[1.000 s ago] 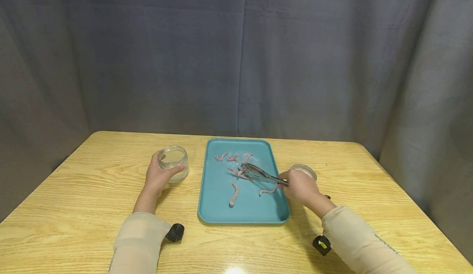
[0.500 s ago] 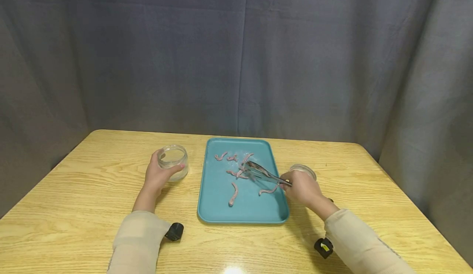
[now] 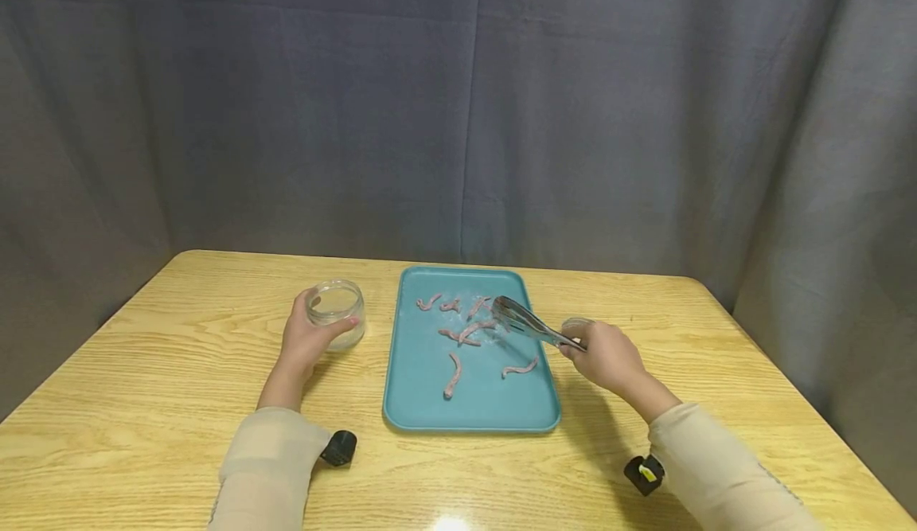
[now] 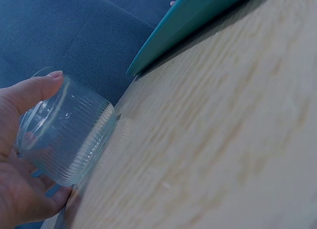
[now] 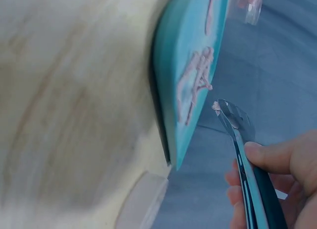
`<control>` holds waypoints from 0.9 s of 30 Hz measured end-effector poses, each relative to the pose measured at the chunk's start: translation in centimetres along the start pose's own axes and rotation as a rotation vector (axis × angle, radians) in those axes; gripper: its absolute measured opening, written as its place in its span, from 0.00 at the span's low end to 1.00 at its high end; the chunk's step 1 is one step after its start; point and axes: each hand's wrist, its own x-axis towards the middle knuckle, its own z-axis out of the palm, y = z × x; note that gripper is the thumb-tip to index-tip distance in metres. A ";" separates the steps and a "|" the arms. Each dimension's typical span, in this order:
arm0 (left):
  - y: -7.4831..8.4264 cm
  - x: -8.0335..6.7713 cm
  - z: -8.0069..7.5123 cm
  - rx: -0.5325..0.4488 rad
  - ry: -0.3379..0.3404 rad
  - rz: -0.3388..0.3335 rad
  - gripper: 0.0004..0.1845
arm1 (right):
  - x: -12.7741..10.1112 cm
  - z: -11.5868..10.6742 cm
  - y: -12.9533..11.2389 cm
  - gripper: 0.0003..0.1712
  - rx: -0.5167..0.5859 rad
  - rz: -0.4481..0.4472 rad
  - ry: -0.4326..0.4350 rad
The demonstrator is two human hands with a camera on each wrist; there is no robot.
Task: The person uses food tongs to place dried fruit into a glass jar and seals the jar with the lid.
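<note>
Teal in the head view, a tray (image 3: 415,392) on the counter (image 3: 143,364) bears pale strips (image 3: 456,372); at left the left hand (image 3: 306,340) grips a glass jar (image 3: 347,338), at right the right hand (image 3: 609,356) holds metal tongs (image 3: 533,326) above the tray. Left wrist view: thumb and fingers round the jar. Right wrist view: pinkish scrap (image 5: 216,106) at the tongs' tips.
</note>
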 end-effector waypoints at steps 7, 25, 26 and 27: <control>0.0 0.0 0.0 -0.007 0.003 0.003 0.49 | 0.5 -1.8 0.1 0.11 0.014 0.030 0.006; -0.1 0.2 0.1 -0.007 0.011 -0.008 0.49 | 2.8 -5.2 -1.2 0.13 0.068 -0.005 0.109; -0.1 0.2 0.1 -0.006 0.012 -0.009 0.49 | 3.0 -5.3 -1.4 0.13 0.072 -0.006 0.113; -0.1 0.2 0.1 -0.006 0.012 -0.010 0.49 | 3.2 -5.3 -1.6 0.13 0.075 -0.010 0.117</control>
